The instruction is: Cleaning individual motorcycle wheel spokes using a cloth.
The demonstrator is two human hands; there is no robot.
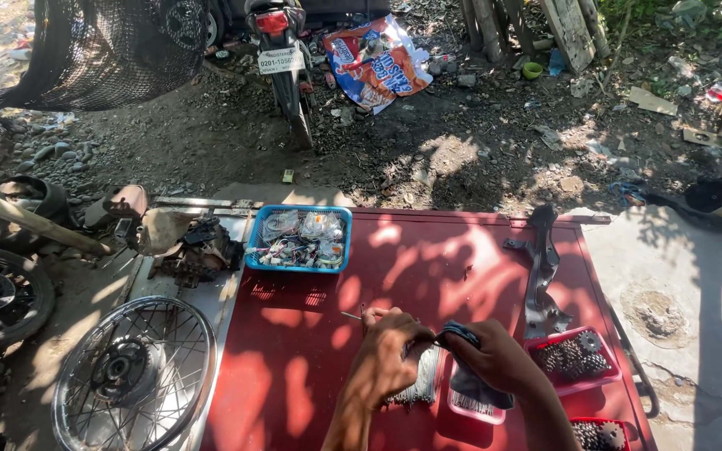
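Near the red bench's (311,351) front edge, the left hand (386,355) has its fingers pinched shut on a thin stiff metal spoke (351,316) (light, slippery, probably best held mid-shaft). The right hand (495,359) is closed around a soft dark cloth (460,336).

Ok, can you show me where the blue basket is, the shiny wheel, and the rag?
Blue basket (254,247): head view, on its left wall.
Wheel (204,334): head view, on the chrome rim, right side.
Rag (467,384): head view, on the grey cloth hanging under the right hand.
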